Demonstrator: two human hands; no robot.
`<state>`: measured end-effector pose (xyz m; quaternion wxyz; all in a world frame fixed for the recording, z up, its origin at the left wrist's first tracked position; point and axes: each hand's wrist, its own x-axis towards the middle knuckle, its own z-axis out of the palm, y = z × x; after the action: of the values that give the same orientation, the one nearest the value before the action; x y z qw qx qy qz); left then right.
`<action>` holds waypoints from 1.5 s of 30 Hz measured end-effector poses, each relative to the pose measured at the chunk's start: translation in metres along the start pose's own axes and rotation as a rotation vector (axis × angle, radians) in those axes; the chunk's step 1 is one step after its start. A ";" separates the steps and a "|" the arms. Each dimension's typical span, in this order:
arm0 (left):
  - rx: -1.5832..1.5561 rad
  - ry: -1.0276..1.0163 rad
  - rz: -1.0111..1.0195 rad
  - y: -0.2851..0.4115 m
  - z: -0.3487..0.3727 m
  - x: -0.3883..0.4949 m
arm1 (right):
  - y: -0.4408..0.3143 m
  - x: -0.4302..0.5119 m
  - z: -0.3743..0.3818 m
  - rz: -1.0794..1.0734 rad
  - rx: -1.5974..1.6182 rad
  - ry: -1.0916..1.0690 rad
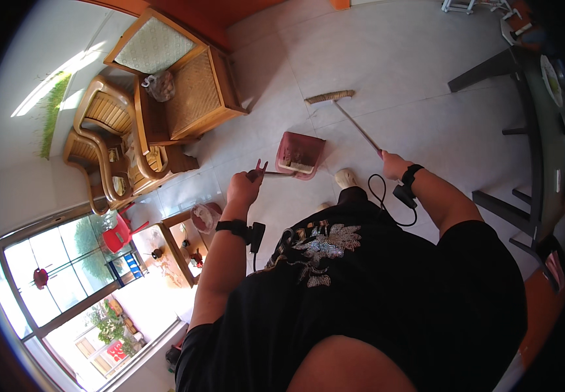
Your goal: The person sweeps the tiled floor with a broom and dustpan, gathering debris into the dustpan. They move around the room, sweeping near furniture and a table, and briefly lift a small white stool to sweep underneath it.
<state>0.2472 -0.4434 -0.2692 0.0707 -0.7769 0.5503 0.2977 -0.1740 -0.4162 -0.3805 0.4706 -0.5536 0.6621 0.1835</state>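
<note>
My right hand point(394, 164) is closed around the handle end of a broom point(358, 126), whose wide bristled head lies on the tiled floor ahead of me. With my left hand point(244, 187) I grip the handle of a long-handled dustpan point(301, 152); its reddish plastic pan rests on the floor, nearer to me than the broom head and apart from it. Some dark debris shows inside the pan, beside a pale comb-like strip. Both wrists carry black straps with small cabled devices.
A wooden armchair point(194, 93) holding a plastic bag point(161, 86) stands at the left, by curved wooden chairs point(108, 115). A lined waste bin point(205, 217) is near my left forearm. Along the right runs a dark table point(539, 161) with dark-legged seats.
</note>
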 end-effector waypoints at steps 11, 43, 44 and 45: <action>-0.074 0.040 0.051 -0.042 0.013 -0.014 | -0.015 -0.092 0.040 -0.151 0.195 -0.236; -0.007 0.106 0.137 -0.100 0.035 -0.107 | 0.003 -0.146 0.096 -0.068 0.698 -0.229; -0.024 0.121 0.139 -0.107 0.034 -0.112 | 0.001 -0.148 0.093 -0.106 0.667 -0.168; -0.041 0.137 0.138 -0.113 0.035 -0.117 | -0.002 -0.147 0.090 -0.124 0.632 -0.123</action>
<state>0.3103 -0.2895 -0.2587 -0.0035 -0.7570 0.5997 0.2593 -0.1425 -0.2658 -0.3029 0.6686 -0.4074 0.6215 -0.0272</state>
